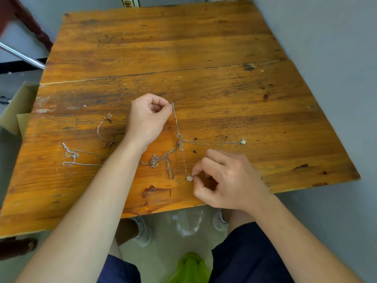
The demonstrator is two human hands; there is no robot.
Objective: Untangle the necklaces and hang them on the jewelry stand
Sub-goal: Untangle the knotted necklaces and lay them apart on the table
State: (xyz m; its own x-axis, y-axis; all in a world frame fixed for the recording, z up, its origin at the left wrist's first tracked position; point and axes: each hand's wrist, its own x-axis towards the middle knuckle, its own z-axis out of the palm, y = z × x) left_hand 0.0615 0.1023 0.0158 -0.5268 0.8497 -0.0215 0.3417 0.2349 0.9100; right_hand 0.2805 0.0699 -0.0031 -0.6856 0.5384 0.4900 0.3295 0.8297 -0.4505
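Thin silver necklaces meet in a knot [180,137] near the middle of the wooden table [183,48]. My left hand [148,119] pinches the far end of one chain at its clasp. My right hand [226,180] pinches the same chain next to its white flower pendant [189,178], so the chain runs taut between both hands through the knot. A second chain [212,142] stretches right from the knot to a small charm [242,141]. Another strand runs down-left to a bunched clasp end [153,160]. No jewelry stand is in view.
A rose-gold necklace [103,129] with a round pendant and a silver chain [79,157] lie loose on the table's left side. A cardboard box [18,107] stands off the left edge. A grey wall runs along the right.
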